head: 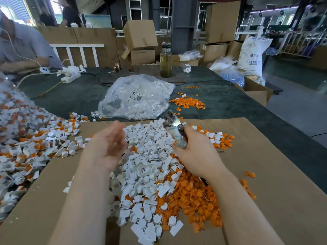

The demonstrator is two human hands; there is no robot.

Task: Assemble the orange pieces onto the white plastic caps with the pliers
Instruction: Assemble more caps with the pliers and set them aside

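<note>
While the right hand [196,156] is clamped on the pliers [174,128], nose raised above the white caps [150,165], the left hand [108,147] hovers slack, holding nothing, presumably to pick; orange pieces [194,197] lie right of the caps.

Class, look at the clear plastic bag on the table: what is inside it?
The bag holds white plastic pieces, visible through the film as a jumbled heap. Creases and glare blur them, so their exact shapes, and anything buried deeper, cannot be seen.

Floor: grey concrete floor [297,106], right of the tabletop.
Tabletop: dark green tabletop [230,103] cover.
Back: stacked cardboard boxes [139,34], white railing [77,52], grey pillar [182,23].
Light: daylight through windows [135,9].
</note>
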